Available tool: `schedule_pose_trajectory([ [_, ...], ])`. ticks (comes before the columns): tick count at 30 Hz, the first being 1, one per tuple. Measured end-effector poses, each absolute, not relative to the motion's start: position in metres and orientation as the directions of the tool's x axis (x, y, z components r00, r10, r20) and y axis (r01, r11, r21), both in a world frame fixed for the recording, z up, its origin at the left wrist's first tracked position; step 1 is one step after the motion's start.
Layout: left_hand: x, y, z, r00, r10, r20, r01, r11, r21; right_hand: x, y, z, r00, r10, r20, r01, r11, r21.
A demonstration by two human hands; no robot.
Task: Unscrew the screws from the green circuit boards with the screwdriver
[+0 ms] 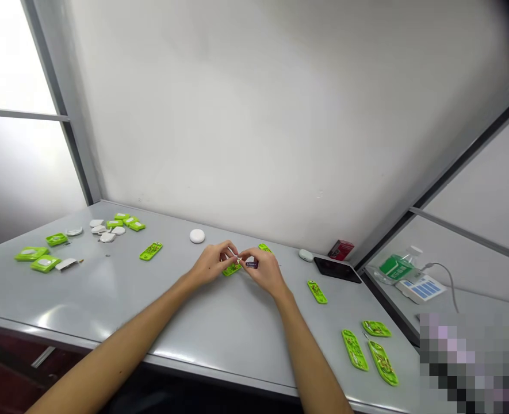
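Note:
My left hand (213, 263) and my right hand (265, 271) meet over the middle of the table, fingertips almost touching. Between them is a small shiny piece (239, 260), too small to name, pinched by the left fingers. A short dark purple object (251, 264) shows inside the closed fingers of the right hand; its kind is unclear. Just beneath the fingertips lies a bright green tray (232, 269) with small parts in it, partly covered by the left hand. Another green tray (265, 248) lies behind the right hand, partly hidden.
On the grey table (219, 333), more green trays (150, 251) lie left and right (382, 363). White covers (107, 237) and green cases (46, 264) are grouped at left. A round white case (197, 236), black phone (337, 269) and red box (341, 249) lie toward the back wall.

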State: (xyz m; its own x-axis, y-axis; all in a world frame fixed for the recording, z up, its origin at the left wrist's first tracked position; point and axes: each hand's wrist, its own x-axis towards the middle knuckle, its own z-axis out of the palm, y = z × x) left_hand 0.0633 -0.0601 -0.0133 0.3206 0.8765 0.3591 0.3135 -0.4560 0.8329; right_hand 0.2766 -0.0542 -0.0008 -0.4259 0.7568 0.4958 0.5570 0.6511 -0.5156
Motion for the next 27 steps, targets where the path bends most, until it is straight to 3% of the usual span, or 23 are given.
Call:
schedule_pose_trajectory([
  [27,0.0631,-0.0625,-0.013,0.357,0.875,0.326,0.378,-0.454,0.807,0.2754,-0.0523,-0.0032,-0.431,0.762,0.484,0.597,0.643,-0.48],
])
